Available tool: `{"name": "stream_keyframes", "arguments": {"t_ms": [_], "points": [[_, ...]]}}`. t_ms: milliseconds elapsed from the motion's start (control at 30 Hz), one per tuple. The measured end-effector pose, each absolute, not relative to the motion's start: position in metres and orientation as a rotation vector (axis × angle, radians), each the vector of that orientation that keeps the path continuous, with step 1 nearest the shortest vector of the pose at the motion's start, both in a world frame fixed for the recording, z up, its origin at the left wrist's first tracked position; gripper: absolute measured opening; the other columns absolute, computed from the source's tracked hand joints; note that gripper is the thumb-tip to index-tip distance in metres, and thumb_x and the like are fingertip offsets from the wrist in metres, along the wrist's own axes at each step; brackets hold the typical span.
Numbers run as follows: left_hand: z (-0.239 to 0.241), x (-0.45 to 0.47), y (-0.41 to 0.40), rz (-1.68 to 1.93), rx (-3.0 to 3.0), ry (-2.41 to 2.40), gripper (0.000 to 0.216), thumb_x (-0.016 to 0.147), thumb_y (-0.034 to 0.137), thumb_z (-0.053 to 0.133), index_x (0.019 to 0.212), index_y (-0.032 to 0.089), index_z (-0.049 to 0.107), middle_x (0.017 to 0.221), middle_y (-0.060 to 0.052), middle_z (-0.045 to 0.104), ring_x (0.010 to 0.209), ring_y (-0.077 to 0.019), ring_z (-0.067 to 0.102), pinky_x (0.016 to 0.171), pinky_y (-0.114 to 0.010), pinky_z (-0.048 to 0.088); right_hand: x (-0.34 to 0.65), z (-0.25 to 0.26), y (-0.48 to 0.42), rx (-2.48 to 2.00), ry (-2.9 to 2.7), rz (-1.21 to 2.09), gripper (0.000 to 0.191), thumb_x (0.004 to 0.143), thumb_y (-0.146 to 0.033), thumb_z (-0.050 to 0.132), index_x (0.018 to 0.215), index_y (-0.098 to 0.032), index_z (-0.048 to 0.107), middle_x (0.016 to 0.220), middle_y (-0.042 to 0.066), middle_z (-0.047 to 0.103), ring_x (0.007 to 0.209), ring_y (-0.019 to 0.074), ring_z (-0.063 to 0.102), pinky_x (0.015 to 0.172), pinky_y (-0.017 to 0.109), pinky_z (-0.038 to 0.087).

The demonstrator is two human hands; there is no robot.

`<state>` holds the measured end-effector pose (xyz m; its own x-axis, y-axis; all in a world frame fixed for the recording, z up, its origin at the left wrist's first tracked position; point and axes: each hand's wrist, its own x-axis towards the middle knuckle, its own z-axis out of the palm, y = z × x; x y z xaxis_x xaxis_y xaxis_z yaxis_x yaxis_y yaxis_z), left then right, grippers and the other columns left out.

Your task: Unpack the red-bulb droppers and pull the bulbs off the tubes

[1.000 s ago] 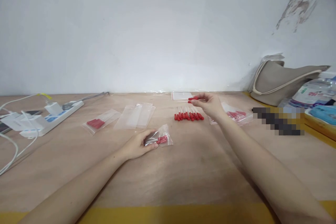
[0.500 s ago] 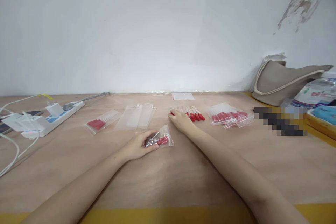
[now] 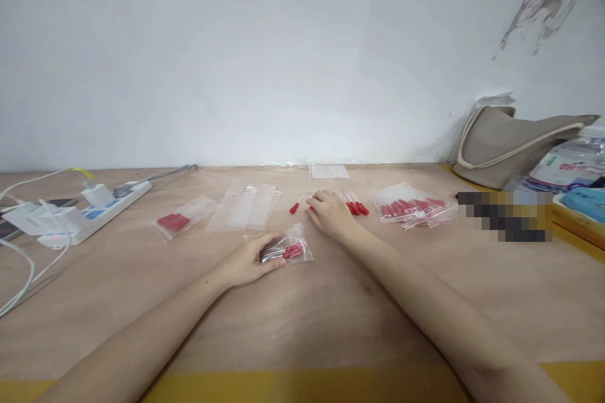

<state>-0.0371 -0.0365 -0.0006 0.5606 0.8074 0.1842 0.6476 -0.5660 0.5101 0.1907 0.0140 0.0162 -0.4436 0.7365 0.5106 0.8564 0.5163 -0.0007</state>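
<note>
My left hand [image 3: 250, 259] is closed around one end of a clear zip bag [image 3: 306, 250]. Inside the bag lie several droppers [image 3: 293, 250] with red bulbs and thin pale stems. My right hand [image 3: 331, 214] is bent over a row of loose droppers [image 3: 358, 208], partly hiding them. At its fingertips shows the red end of one dropper [image 3: 311, 210], which the fingers seem to pinch. Just to the left of that hand, a single dropper [image 3: 293, 207] lies apart on the table.
Flat clear bags [image 3: 246, 208] lie behind my left hand, with a filled bag [image 3: 174, 221] left of them. More filled bags [image 3: 411, 208] overlap at right. A power strip [image 3: 89, 223] with chargers is far left; a grey bag [image 3: 515, 141] and bottle [image 3: 570, 164] stand far right.
My right hand has shifted slightly to the right over the loose droppers. One dropper now shows by itself at its left. My left hand keeps its hold on the bag.
</note>
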Motion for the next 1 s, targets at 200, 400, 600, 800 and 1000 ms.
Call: {"name": "stream_keyframes", "arguments": {"t_ms": [200,400,600,800,1000], "points": [[-0.003,-0.037,-0.036,0.592,2.405,1.169,0.053,0.076,0.047,0.054,0.121,0.02,0.046,0.113,-0.006,0.058,0.096,-0.0213,0.056,0.082,-0.032,0.046,0.205,0.011,-0.01,-1.196,-2.146,0.151,0.012,0.074,-0.015,0.052,0.076,-0.015,0.063,0.079,0.005,0.061,0.074,0.0141,0.054,0.068,0.025,0.04],[-0.005,-0.038,-0.034,0.6,2.394,1.123,0.056,0.076,0.047,0.056,0.123,0.021,0.043,0.116,-0.006,0.056,0.098,-0.0217,0.055,0.084,-0.034,0.045,0.2,-0.01,-0.021,-1.056,-2.158,0.652,0.013,0.072,-0.022,0.057,0.079,-0.018,0.068,0.071,0.001,0.065,0.062,0.0112,0.054,0.059,0.021,0.039],[-0.005,-0.037,-0.034,0.586,2.427,1.109,0.06,0.073,0.047,0.058,0.126,0.022,0.04,0.119,-0.007,0.053,0.099,-0.0222,0.055,0.082,-0.033,0.047,0.188,-0.008,-0.016,-0.823,-2.254,0.88,0.025,0.071,-0.03,0.062,0.093,-0.02,0.066,0.092,0.0,0.066,0.078,0.0128,0.058,0.068,0.022,0.041],[0.0,-0.037,-0.036,0.523,2.482,1.077,0.062,0.074,0.048,0.057,0.128,0.024,0.038,0.125,-0.006,0.049,0.107,-0.0236,0.051,0.09,-0.038,0.042,0.182,-0.002,-0.021,-0.882,-2.303,0.755,0.016,0.059,-0.026,0.071,0.07,-0.017,0.063,0.076,-0.002,0.062,0.07,0.0117,0.054,0.064,0.022,0.04],[0.003,-0.042,-0.031,0.405,2.569,0.986,0.071,0.073,0.048,0.057,0.133,0.021,0.03,0.137,-0.009,0.035,0.124,-0.0259,0.035,0.102,-0.041,0.03,0.184,-0.003,-0.026,-0.903,-2.224,0.793,0.011,0.063,-0.02,0.064,0.068,-0.017,0.055,0.064,-0.005,0.055,0.057,0.0068,0.047,0.053,0.019,0.035]]}}
